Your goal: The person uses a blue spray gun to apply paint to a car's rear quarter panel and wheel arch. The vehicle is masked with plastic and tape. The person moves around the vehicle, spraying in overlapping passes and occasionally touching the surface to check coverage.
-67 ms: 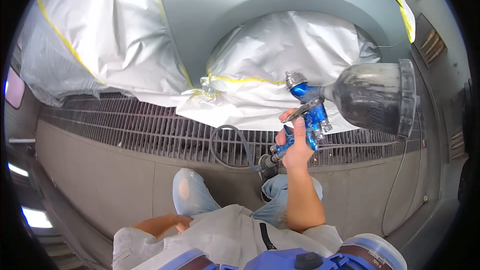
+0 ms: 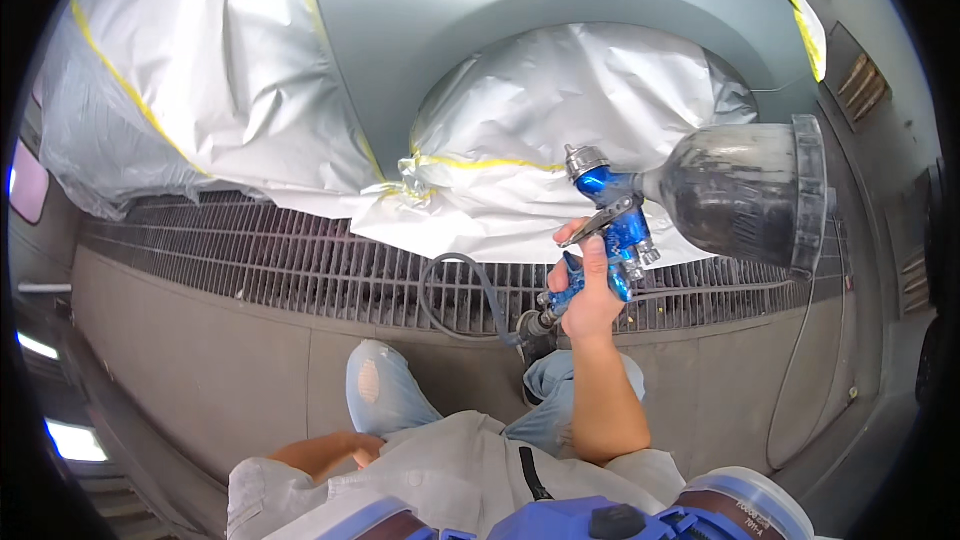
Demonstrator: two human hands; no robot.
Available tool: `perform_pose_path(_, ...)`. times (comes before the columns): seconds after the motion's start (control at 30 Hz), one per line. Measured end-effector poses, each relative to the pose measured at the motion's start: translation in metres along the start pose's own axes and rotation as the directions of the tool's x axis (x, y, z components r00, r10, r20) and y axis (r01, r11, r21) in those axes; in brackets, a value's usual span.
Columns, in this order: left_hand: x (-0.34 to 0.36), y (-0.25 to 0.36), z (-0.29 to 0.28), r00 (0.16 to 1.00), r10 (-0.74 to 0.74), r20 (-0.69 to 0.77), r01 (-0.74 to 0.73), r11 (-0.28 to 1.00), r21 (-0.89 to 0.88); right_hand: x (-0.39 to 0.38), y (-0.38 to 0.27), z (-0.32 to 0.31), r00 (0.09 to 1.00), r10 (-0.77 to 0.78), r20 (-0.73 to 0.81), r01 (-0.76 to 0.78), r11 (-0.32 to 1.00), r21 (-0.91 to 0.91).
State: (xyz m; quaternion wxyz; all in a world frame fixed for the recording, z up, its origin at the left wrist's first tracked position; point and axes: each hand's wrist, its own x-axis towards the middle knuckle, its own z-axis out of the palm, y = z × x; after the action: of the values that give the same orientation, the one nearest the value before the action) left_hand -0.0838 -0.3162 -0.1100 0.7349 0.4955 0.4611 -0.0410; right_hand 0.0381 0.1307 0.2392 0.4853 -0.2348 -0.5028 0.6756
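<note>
Spray gun (image 2: 627,227), glossy blue, gripped by right hand (image 2: 594,306), left hand (image 2: 366,446) grip unclear, crinkled sheeting (image 2: 570,100)

One head-worn fisheye view, high over the person's own body, facing down and forward, mask (image 2: 555,522) very close at the lower edge, hands (image 2: 592,308) near, floor (image 2: 240,340) lower down, panel (image 2: 390,20) beyond.

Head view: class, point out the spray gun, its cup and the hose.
Spray gun (image 2: 627,228): head view, on its blue body.
Cup (image 2: 735,192): head view, on its side wall.
Hose (image 2: 491,296): head view, on its loop's right side.
</note>
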Motion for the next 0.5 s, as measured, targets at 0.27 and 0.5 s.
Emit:
perform_pose_path(0.27,-0.001,-0.004,-0.006,0.999,-0.035,0.012,0.036,0.997,-0.075,0.000,-0.004,-0.002,0.998,-0.065,-0.016,0.066,0.998,0.018)
perform_pose_path(0.5,0.001,-0.010,-0.026,0.997,-0.072,0.023,0.075,0.990,-0.120,-0.001,0.002,-0.006,0.999,-0.016,-0.043,0.017,0.999,0.034)
